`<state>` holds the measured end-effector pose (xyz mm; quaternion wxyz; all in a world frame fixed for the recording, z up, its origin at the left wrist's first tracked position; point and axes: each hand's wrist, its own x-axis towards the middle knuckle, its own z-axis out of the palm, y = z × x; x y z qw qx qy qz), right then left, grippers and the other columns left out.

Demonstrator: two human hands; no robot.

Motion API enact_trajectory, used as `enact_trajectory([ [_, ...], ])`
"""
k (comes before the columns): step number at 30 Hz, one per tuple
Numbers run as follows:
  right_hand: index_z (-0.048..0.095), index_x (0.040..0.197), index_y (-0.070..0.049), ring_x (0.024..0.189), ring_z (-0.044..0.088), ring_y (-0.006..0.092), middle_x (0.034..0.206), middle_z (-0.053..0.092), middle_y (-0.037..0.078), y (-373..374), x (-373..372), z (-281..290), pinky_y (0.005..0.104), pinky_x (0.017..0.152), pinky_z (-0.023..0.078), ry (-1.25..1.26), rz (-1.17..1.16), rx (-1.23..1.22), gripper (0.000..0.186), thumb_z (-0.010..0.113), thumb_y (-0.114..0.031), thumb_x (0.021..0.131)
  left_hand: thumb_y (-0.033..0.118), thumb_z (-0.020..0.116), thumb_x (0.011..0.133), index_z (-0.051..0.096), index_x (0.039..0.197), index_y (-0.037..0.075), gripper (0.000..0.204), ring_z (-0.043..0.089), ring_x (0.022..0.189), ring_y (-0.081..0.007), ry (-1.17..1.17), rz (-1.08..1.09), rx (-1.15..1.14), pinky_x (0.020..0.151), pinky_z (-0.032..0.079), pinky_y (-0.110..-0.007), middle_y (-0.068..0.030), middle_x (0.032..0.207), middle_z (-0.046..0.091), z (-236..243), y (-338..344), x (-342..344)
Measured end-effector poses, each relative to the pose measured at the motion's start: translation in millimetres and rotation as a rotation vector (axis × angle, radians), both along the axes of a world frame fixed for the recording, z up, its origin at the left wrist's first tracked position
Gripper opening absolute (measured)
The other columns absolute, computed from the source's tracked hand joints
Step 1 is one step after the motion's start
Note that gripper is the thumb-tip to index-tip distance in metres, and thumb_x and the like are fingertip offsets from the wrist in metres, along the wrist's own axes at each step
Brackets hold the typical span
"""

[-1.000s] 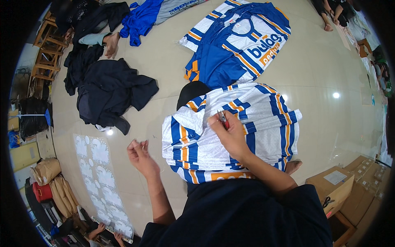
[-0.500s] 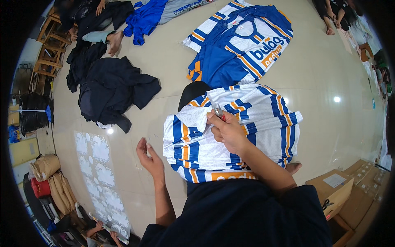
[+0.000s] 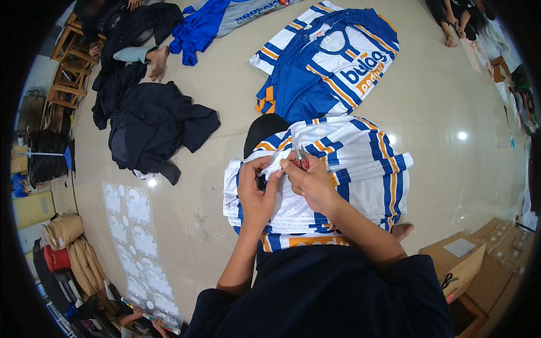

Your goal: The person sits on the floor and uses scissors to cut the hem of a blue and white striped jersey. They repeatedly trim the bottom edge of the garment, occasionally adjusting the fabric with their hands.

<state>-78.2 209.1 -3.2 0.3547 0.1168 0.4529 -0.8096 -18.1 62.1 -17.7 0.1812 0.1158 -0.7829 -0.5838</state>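
Note:
A white, blue and orange striped jersey (image 3: 372, 174) is spread across my lap. My left hand (image 3: 256, 191) is closed on a bunched white fold of it, thumb and fingers pinching the cloth. Just to the right, my right hand (image 3: 313, 188) grips small red-handled snips (image 3: 301, 155), their metal blades pointing up beside that fold. Exactly what lies between my left fingertips is too small to make out.
Similar jerseys (image 3: 321, 79) lie ahead, dark garments (image 3: 152, 118) left, a blue-grey garment (image 3: 191, 34) beyond. A patterned sheet (image 3: 141, 242) lies lower left, cardboard boxes (image 3: 496, 265) lower right, wooden stools (image 3: 67, 84) upper left. Other people sit at upper left, upper right and lower left.
My left hand has moved from over the bare floor up and right onto the jersey and closed on the fabric. My right hand still holds the snips in about the same place.

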Motion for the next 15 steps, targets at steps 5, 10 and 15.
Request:
enact_trajectory([
  [5,0.062,0.112,-0.008,0.054,0.038,-0.0011,0.077,0.056,-0.007,-3.2,-0.1,6.0,0.0207,0.046,0.025,0.004,-0.034,0.023,0.019,0.076,-0.016,0.101,0.001,0.08,0.092,0.067,0.122,0.001,0.032,0.064,0.101,-0.0178,-0.103,-0.038,0.01,0.086,0.052,-0.029,-0.0083,0.112,0.063,5.5,-6.1,5.6],
  [10,0.061,0.117,-0.005,0.065,0.05,-0.0007,0.087,0.065,-0.003,-3.1,-1.2,7.2,0.0182,0.052,0.036,0.075,-0.003,0.08,0.026,0.077,-0.016,0.099,0.0,0.079,0.091,0.069,0.12,0.001,0.031,0.064,0.098,-0.016,0.035,-0.094,-0.2,0.083,0.052,-0.029,-0.0088,0.112,0.066,14.2,-8.3,-0.8],
  [15,0.06,0.12,-0.001,0.083,0.063,0.0034,0.094,0.071,0.002,-9.5,1.7,-0.5,0.0205,0.071,0.05,0.319,-0.04,0.253,0.029,0.076,-0.013,0.099,0.001,0.08,0.088,0.075,0.113,0.001,0.026,0.067,0.09,-0.0202,-0.011,-0.042,-0.018,0.081,0.052,-0.029,-0.012,0.104,0.072,16.1,-11.8,1.4],
])
